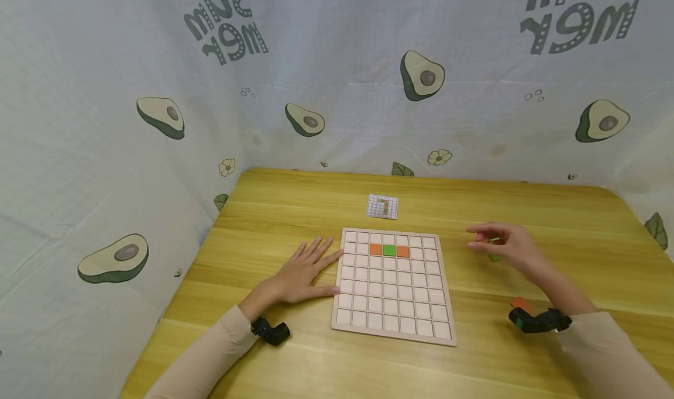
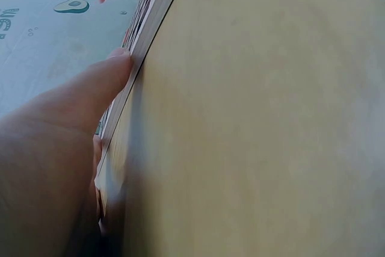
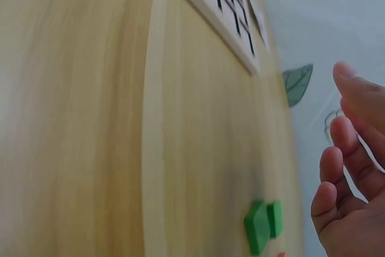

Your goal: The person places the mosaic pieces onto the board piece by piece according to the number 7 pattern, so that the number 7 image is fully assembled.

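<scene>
The right hand (image 1: 502, 244) hovers with loose fingers and holds nothing. The green blocks (image 3: 263, 226) lie on the table (image 1: 295, 212) just under it, at about 6 o'clock. The left hand (image 1: 302, 276) lies flat, touching the board (image 1: 392, 323).

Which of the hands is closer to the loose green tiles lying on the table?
Right. The right hand hovers just above the green tiles, not touching them. The left hand lies flat at the grid board's far left edge.

Left hand (image 1: 302, 273) flat beside grid board (image 1: 392, 326) — right hand (image 1: 505, 247) over green piece (image 1: 495, 257).
</scene>
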Tool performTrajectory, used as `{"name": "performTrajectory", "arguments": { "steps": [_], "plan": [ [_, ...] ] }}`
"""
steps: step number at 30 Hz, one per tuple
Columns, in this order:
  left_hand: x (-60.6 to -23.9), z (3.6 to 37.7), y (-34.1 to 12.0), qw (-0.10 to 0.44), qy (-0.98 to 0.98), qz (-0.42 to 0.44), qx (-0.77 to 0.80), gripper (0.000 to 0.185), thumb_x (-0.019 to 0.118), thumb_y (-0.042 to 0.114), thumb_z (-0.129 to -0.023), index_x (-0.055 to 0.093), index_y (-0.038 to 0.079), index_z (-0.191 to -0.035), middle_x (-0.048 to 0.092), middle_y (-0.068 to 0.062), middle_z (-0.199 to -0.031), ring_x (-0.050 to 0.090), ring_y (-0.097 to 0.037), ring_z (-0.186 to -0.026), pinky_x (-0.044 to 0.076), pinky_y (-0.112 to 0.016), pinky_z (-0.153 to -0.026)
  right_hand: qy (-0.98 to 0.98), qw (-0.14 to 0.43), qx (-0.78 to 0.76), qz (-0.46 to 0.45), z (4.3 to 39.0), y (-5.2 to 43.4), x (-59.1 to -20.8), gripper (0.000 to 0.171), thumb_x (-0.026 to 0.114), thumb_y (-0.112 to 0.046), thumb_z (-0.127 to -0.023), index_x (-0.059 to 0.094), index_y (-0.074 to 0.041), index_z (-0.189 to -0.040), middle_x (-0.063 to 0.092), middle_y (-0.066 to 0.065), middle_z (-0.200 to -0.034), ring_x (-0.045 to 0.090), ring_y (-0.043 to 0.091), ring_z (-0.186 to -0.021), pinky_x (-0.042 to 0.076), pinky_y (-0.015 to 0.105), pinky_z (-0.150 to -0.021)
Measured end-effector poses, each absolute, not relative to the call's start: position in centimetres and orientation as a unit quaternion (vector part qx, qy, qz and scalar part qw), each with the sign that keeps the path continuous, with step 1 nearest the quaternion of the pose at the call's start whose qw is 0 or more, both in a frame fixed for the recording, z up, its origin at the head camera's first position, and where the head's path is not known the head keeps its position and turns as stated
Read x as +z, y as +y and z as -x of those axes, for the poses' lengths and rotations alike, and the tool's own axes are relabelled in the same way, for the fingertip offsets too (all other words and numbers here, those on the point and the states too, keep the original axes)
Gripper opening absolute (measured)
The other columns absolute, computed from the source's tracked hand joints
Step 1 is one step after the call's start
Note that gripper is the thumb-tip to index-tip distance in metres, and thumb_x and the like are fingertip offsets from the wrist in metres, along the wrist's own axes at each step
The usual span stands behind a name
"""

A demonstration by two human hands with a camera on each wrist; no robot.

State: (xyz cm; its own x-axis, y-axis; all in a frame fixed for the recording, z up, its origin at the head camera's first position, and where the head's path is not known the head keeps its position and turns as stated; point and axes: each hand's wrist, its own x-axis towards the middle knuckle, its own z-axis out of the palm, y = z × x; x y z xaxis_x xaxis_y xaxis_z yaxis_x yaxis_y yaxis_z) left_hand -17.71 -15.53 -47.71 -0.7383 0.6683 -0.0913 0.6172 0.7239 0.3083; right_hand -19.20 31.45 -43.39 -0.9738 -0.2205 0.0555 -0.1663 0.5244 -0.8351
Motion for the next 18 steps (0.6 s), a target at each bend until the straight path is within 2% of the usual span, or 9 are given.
{"name": "performTrajectory", "arguments": {
  "steps": [5,11,18],
  "plan": [
    [-47.7,17.7,-15.6,0.097,0.923,-0.349,0.131,0.083,0.044,0.069,-0.096,0.014,0.027,-0.162,0.001,-0.01,-0.167,-0.003,-0.032,-0.152,-0.001,-0.052,-0.12,0.881,0.033,-0.463,0.088,19.1,33.4,-44.0,0.037,0.073,-0.016,-0.093,0.066,0.003,-0.124,0.064,-0.004,-0.089,0.059,0.018,-0.078,0.049,0.029,-0.059],
    [-47.6,17.7,-15.6,0.099,0.923,-0.347,0.132,0.083,0.044,0.069,-0.096,0.013,0.027,-0.162,0.0,-0.009,-0.167,-0.004,-0.031,-0.152,-0.002,-0.051,-0.12,0.89,0.026,-0.449,0.08,19.1,35.2,-44.8,0.038,0.074,-0.017,-0.093,0.067,0.003,-0.123,0.065,-0.008,-0.091,0.058,0.006,-0.081,0.05,0.025,-0.062],
    [-47.6,17.7,-15.6,0.1,0.923,-0.349,0.129,0.083,0.044,0.068,-0.096,0.012,0.028,-0.162,-0.001,-0.009,-0.167,-0.004,-0.031,-0.152,-0.002,-0.052,-0.12,0.888,0.037,-0.452,0.069,19.1,36.8,-45.7,0.043,0.075,-0.02,-0.092,0.065,0.006,-0.125,0.069,-0.001,-0.096,0.059,0.0,-0.083,0.05,0.017,-0.068]
  ]
}}
